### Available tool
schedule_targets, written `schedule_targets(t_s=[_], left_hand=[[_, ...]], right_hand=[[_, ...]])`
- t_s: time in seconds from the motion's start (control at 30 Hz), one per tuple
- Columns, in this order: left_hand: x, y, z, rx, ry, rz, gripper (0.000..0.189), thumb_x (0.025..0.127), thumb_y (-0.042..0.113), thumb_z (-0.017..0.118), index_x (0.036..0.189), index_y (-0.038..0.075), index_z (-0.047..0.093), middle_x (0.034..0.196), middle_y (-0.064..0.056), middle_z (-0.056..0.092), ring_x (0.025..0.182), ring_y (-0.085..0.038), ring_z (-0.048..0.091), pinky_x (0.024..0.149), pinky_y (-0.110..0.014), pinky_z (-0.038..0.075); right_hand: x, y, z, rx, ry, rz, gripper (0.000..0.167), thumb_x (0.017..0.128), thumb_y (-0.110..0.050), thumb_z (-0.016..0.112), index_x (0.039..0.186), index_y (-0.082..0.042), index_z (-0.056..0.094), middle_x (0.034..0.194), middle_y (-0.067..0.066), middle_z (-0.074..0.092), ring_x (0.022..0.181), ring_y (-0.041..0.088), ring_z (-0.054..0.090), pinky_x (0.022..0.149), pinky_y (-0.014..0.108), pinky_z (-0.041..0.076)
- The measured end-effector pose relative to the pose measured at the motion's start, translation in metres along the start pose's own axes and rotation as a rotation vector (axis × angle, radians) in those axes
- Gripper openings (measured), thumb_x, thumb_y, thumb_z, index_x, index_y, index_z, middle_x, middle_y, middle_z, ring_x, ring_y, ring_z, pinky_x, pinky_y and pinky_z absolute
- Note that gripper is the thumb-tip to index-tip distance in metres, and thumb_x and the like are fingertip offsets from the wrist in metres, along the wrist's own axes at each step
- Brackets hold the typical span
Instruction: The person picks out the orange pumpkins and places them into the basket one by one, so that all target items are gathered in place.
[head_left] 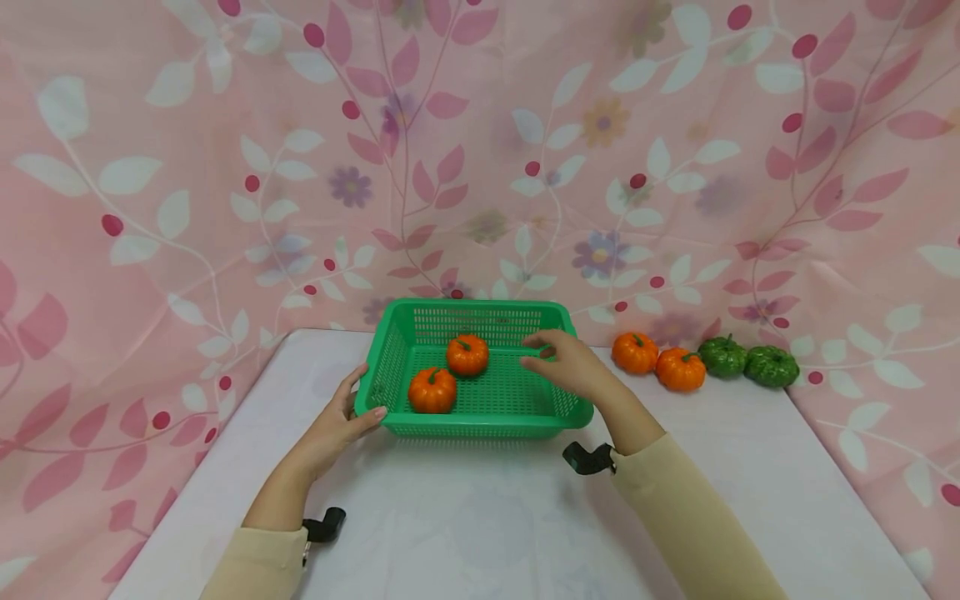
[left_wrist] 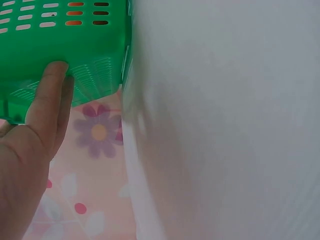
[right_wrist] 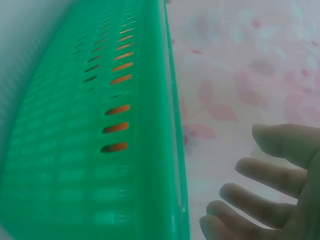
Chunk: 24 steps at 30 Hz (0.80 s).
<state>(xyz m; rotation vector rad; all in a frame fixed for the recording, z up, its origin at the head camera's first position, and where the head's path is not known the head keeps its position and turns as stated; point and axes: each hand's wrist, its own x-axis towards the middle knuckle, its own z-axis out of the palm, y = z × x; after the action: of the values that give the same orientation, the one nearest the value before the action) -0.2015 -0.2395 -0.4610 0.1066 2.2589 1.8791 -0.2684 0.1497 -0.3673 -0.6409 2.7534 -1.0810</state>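
A green plastic basket [head_left: 480,421] with slotted walls stands on the table and holds two small orange pumpkins, one at the front left [head_left: 432,391] and one farther back [head_left: 467,356]. At the basket's front left corner my left hand [head_left: 333,425] grips it, thumb on the rim and fingers along the outer side wall. The left wrist view has those fingers [left_wrist: 50,95] against the green wall. Over the basket's right part hovers my right hand [head_left: 566,364], holding nothing. Its spread, slightly bent fingers [right_wrist: 260,172] appear beyond the rim in the right wrist view.
Right of the basket, at the table's back edge, two more orange pumpkins [head_left: 635,353] [head_left: 681,370] sit beside two green ones [head_left: 722,357] [head_left: 772,367]. A pink floral cloth [head_left: 480,167] hangs behind the white table [head_left: 465,517].
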Motion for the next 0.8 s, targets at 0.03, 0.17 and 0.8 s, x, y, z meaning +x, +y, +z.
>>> schedule_targets(t_s=[0.03,0.17,0.8], left_hand=[[0.000,0.000,0.000,-0.003,-0.001,0.002,0.092,0.098,0.020,0.067,0.161,0.034,0.001,0.163,-0.023,0.011,0.136,-0.040,0.042,0.109,-0.045,0.042],[-0.002,0.002,0.000,-0.003,-0.002,0.003,0.092,0.099,0.020,0.066,0.162,0.033,0.000,0.163,-0.023,0.011,0.137,-0.039,0.041,0.109,-0.044,0.042],[-0.004,0.005,0.002,-0.018,-0.001,0.002,0.093,0.098,0.020,0.067,0.162,0.032,0.000,0.163,-0.023,0.014,0.134,-0.037,0.043,0.107,-0.041,0.044]], right_hand=[[-0.002,0.001,-0.001,-0.006,0.014,0.000,0.044,0.099,-0.034,0.064,0.136,-0.011,0.060,0.139,0.011,0.056,0.122,0.034,0.056,0.097,0.052,0.050],[-0.011,0.002,-0.003,-0.009,0.066,0.001,0.043,0.098,-0.033,0.066,0.134,-0.010,0.061,0.136,0.011,0.058,0.120,0.033,0.057,0.096,0.052,0.051],[-0.041,0.029,-0.017,0.063,0.260,-0.037,0.037,0.100,-0.026,0.065,0.131,-0.005,0.062,0.132,0.014,0.057,0.116,0.034,0.057,0.096,0.051,0.052]])
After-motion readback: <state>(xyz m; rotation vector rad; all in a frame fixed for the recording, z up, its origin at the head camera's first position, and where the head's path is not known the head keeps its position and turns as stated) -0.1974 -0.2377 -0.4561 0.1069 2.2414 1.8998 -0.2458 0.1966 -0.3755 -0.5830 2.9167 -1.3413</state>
